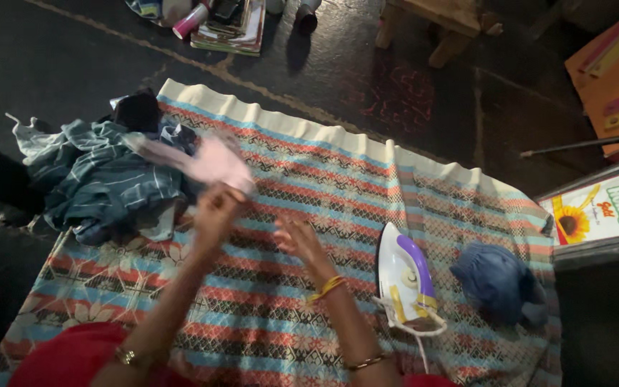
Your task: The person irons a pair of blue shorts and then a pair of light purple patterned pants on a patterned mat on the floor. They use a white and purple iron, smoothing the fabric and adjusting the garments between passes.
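A striped woven blanket (309, 215) covers the dark floor (410, 93). On its left edge lies a heap of blue-grey striped clothes (102, 183), and to the right an electric iron (406, 279), white and purple, stands on its heel just beside a bundled blue denim garment (499, 279). A tin box with a sunflower picture (600, 215) sits off the blanket's right edge. The left hand (216, 211) is closed on a pale pink cloth (213, 161), blurred, lifted above the blanket next to the clothes heap. The right hand (299, 240), fingers spread and empty, hovers over the blanket's middle.
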